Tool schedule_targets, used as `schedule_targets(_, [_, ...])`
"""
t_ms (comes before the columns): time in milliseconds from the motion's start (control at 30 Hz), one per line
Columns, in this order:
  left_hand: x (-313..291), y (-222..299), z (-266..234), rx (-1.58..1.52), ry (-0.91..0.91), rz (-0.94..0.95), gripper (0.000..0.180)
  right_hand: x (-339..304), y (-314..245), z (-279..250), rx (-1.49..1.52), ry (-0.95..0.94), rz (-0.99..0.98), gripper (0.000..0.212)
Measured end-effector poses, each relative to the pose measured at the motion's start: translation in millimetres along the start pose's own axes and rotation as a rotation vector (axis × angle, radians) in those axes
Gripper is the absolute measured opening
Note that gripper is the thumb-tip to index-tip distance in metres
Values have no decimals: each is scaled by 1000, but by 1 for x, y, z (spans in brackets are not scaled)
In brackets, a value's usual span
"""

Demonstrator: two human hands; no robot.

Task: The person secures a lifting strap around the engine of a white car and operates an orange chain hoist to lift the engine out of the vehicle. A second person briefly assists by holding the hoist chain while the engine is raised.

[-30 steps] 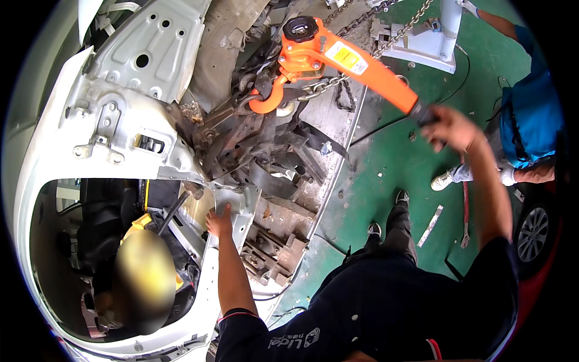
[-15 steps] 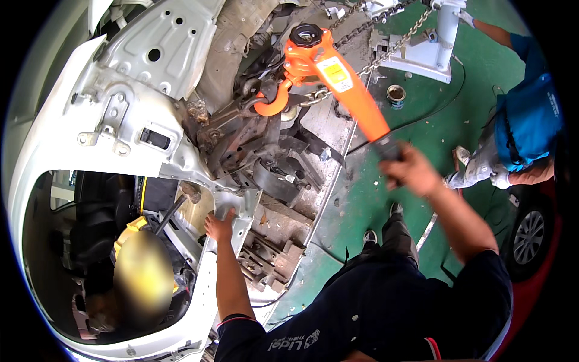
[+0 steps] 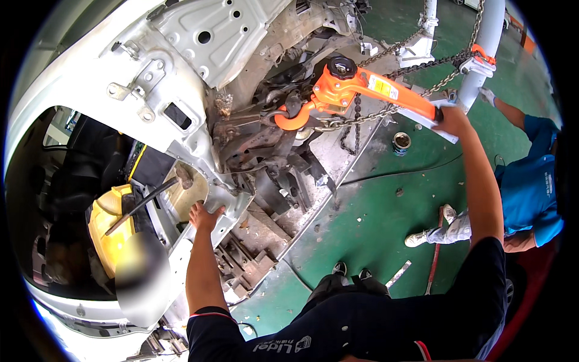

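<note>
My right hand [image 3: 453, 120] is wrapped round the dark grip at the end of the lever of an orange lever hoist [image 3: 344, 87]. Its orange hook [image 3: 292, 122] is caught on rusty metal at the stripped end of a white car body [image 3: 90, 99]. From the hoist, a chain [image 3: 398, 108] runs toward a grey post [image 3: 482, 60], where a second orange hook [image 3: 482, 53] sits. With fingers spread, my left hand [image 3: 204, 216] rests on the white sill edge of the door opening.
A hammer [image 3: 148, 205] lies inside the car across a yellow plastic piece [image 3: 111, 241]. Near the post, a co-worker in blue [image 3: 531, 181] has one gloved hand against it. An open can [image 3: 401, 143], a cable [image 3: 392, 174] and a red bar [image 3: 435, 259] are on the green floor.
The hoist's lever has swung away from me, up and to the right, with my right hand on its grip. My left hand stays on the car's edge. The whole view has shifted.
</note>
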State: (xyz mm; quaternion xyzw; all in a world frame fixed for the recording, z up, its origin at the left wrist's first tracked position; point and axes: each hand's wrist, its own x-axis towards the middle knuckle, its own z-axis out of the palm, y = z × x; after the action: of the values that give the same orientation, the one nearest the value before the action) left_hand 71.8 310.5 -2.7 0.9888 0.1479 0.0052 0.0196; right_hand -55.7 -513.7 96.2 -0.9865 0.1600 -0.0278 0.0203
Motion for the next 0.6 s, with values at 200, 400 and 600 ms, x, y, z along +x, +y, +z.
schedule_targets(200, [3, 1, 3, 12, -6, -28, 110, -145, -78, 18, 1348, -518, 54, 31])
schedule_targets(400, [-1, -2, 1, -32, 18, 24, 109, -207, -351, 43, 2041, -263, 531, 27])
schedule_targets(600, [-3, -3, -8, -27, -22, 17, 111, -185, -426, 48, 2241, -207, 368, 23])
